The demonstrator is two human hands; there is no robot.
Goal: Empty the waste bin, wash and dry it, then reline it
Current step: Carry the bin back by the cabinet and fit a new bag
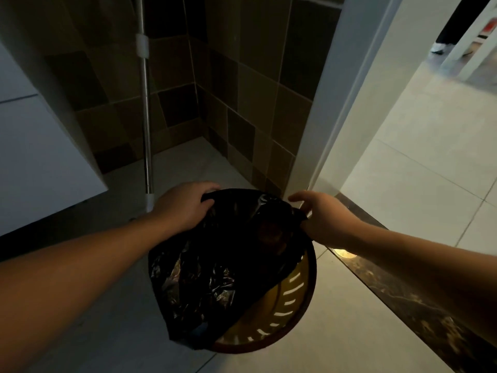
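While standing on the pale tiled floor (336, 340) at a dim doorway, round slotted waste bin (293, 300), yellowish inside with a brown rim, partly lined. Black liner bag (215, 265) lifted and bunched over the left and far side of the bin, right inner wall bare. Something brownish inside the bag near the top, too dark to identify. Left hand (183, 204) grip clamped on the far left edge of the bag, fingers curled over it. Right hand (321, 216) grip pinching the bag's right edge. Metal pole (146, 125) upright beyond the bin, against brown wall tiles (242, 103).
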